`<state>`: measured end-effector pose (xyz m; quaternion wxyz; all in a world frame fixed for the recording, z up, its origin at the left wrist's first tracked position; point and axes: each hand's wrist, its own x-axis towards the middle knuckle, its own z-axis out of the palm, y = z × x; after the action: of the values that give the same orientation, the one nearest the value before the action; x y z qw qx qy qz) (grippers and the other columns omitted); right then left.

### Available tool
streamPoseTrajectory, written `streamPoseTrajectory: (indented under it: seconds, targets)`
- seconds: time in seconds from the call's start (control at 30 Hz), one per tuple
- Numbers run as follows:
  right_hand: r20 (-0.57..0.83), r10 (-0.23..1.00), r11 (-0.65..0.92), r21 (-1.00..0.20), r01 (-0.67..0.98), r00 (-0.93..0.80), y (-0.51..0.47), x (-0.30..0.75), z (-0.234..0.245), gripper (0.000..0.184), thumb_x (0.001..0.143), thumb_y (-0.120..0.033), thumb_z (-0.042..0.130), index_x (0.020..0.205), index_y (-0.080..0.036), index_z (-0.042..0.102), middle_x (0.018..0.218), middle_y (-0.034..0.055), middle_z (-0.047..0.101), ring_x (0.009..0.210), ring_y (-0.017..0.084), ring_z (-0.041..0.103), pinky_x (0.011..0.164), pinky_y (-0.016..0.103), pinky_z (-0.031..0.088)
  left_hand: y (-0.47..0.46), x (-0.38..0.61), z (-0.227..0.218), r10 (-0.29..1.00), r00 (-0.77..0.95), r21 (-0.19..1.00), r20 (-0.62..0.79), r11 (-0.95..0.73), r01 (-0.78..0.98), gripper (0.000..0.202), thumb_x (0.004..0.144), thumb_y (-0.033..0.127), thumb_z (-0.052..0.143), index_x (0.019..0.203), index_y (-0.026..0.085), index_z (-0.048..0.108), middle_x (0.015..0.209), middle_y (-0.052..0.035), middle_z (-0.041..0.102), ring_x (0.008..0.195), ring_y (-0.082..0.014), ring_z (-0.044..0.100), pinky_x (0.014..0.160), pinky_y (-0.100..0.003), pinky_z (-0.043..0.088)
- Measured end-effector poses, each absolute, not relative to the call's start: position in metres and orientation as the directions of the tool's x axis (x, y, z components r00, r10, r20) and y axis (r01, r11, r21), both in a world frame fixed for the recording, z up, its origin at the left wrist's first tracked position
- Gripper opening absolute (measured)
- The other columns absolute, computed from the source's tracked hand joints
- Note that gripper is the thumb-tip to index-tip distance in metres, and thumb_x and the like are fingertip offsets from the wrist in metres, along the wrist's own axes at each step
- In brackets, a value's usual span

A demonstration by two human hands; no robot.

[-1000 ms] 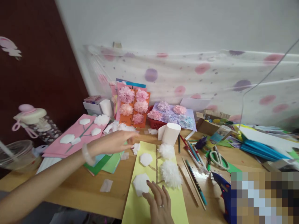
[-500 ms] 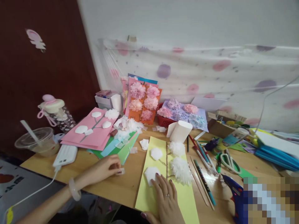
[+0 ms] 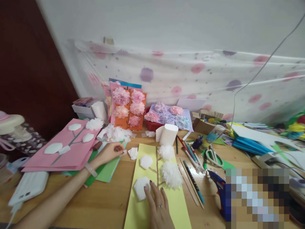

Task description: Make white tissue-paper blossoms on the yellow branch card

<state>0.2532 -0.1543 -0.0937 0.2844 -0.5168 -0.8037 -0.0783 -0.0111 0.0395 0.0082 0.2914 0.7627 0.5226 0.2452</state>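
Note:
My right hand [image 3: 159,205] lies flat with fingers apart on a yellow sheet [image 3: 135,208]. Its fingertips touch the edge of a white paper cutout [image 3: 141,188]. A second cutout [image 3: 146,162] sits higher on that sheet, left of a drawn brown stem, and white tissue-paper flowers [image 3: 171,175] stand along the stem's right. Above the green sheets [image 3: 108,170], my left hand [image 3: 111,153] pinches a small white scrap of paper [image 3: 124,152]. Just right of that hand, small white paper squares [image 3: 132,153] rest on the table.
Pink sheets [image 3: 78,144] with cutouts lie left, beside a white power bank [image 3: 28,187]. A white paper roll [image 3: 168,135] stands behind the yellow sheet. Pens [image 3: 193,183], scissors [image 3: 214,157] and a blue glue gun [image 3: 218,187] lie right. Finished flower cards [image 3: 130,108] lean at the back.
My left hand has moved away from me, from the bare tabletop to above the green sheets, still pinching a scrap. My right hand stays on the yellow sheet. The view has shifted right.

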Motion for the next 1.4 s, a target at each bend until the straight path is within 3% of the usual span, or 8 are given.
streamPoseTrajectory:
  seconds: [0.2, 0.4, 0.53, 0.63, 0.73, 0.9, 1.07, 1.4]
  targets:
    - [0.478, 0.860, 0.402, -0.421, 0.813, -0.178, -0.156, 0.254, -0.095, 0.086, 0.082, -0.040, 0.071, 0.153, -0.017, 0.030, 0.145, 0.0225, 0.050, 0.129, 0.038, 0.053, 0.102, 0.050, 0.050, 0.058, 0.012, 0.021, 0.933, 0.247, 0.626, 0.264, -0.360, 0.692, 0.024, 0.079, 0.033, 0.063, 0.099, 0.022, 0.069, 0.112, -0.0080, 0.066, 0.117, -0.0328, 0.055, 0.107, -0.051, 0.039]
    - [0.380, 0.905, 0.411, -0.657, 0.633, -0.193, -0.146, 0.262, -0.041, 0.053, 0.087, -0.015, 0.056, 0.138, -0.023, 0.045, 0.139, 0.0140, 0.055, 0.123, 0.023, 0.059, 0.090, 0.029, 0.057, 0.037, 0.044, 0.000, 0.855, 0.491, 0.647, 0.164, -0.469, 0.600, 0.041, 0.065, 0.014, 0.064, 0.105, 0.023, 0.071, 0.114, -0.0059, 0.072, 0.108, -0.0250, 0.064, 0.098, -0.037, 0.048]
    - [0.262, 0.911, 0.392, -0.792, 0.469, -0.319, -0.120, 0.267, 0.020, 0.026, 0.093, -0.022, 0.052, 0.118, -0.024, 0.059, 0.118, 0.0083, 0.065, 0.109, 0.021, 0.063, 0.095, 0.036, 0.051, 0.036, 0.030, -0.001, 0.885, 0.431, 0.669, 0.176, -0.429, 0.607, 0.020, 0.073, 0.015, 0.058, 0.084, 0.021, 0.073, 0.091, -0.0058, 0.076, 0.091, -0.0242, 0.067, 0.090, -0.037, 0.051]
    - [0.060, 0.983, 0.079, -0.991, 0.104, -0.175, -0.090, 0.258, 0.035, 0.022, 0.089, -0.041, 0.064, 0.099, -0.021, 0.063, 0.097, 0.0069, 0.067, 0.092, 0.021, 0.064, 0.089, 0.037, 0.050, 0.035, 0.022, 0.003, 0.922, 0.317, 0.718, 0.223, -0.375, 0.587, 0.021, 0.079, 0.022, 0.056, 0.092, 0.020, 0.072, 0.098, -0.0085, 0.076, 0.094, -0.0249, 0.069, 0.090, -0.039, 0.052]
    - [-0.151, 0.962, -0.213, -0.936, -0.281, -0.227, -0.060, 0.242, 0.028, 0.045, 0.081, -0.061, 0.066, 0.097, -0.019, 0.060, 0.098, 0.0091, 0.069, 0.086, 0.021, 0.068, 0.086, 0.041, 0.052, 0.028, 0.032, 0.010, 0.931, 0.226, 0.769, 0.287, -0.365, 0.525, 0.029, 0.086, 0.028, 0.052, 0.108, 0.018, 0.068, 0.113, -0.0104, 0.073, 0.102, -0.0238, 0.069, 0.092, -0.038, 0.054]
    - [-0.181, 0.889, -0.415, -0.710, -0.569, -0.421, -0.030, 0.227, 0.013, 0.056, 0.082, -0.071, 0.054, 0.101, -0.019, 0.060, 0.094, 0.0102, 0.072, 0.091, 0.023, 0.070, 0.089, 0.040, 0.051, 0.003, 0.068, 0.012, 0.865, 0.425, 0.825, 0.268, -0.434, 0.363, 0.034, 0.080, 0.024, 0.066, 0.114, 0.025, 0.066, 0.121, -0.0051, 0.071, 0.113, -0.0231, 0.066, 0.098, -0.036, 0.054]
    - [-0.184, 0.889, -0.431, -0.648, -0.628, -0.419, -0.029, 0.230, -0.004, 0.046, 0.083, -0.064, 0.060, 0.102, -0.022, 0.063, 0.099, 0.0079, 0.073, 0.098, 0.025, 0.067, 0.084, 0.037, 0.051, -0.010, 0.077, -0.014, 0.808, 0.473, 0.759, 0.353, -0.542, 0.360, 0.030, 0.089, 0.023, 0.061, 0.119, 0.028, 0.062, 0.133, -0.0047, 0.065, 0.131, -0.0219, 0.054, 0.115, -0.042, 0.041]
    - [-0.299, 0.809, -0.587, -0.369, -0.720, -0.506, -0.039, 0.234, -0.034, 0.041, 0.071, -0.040, 0.085, 0.102, -0.018, 0.069, 0.089, 0.0008, 0.075, 0.080, 0.013, 0.068, 0.084, 0.027, 0.048, -0.016, 0.073, -0.023, 0.628, 0.481, 0.453, 0.611, -0.776, 0.438, 0.025, 0.087, 0.010, 0.062, 0.107, 0.025, 0.064, 0.105, -0.0012, 0.075, 0.102, -0.0211, 0.066, 0.107, -0.049, 0.040]
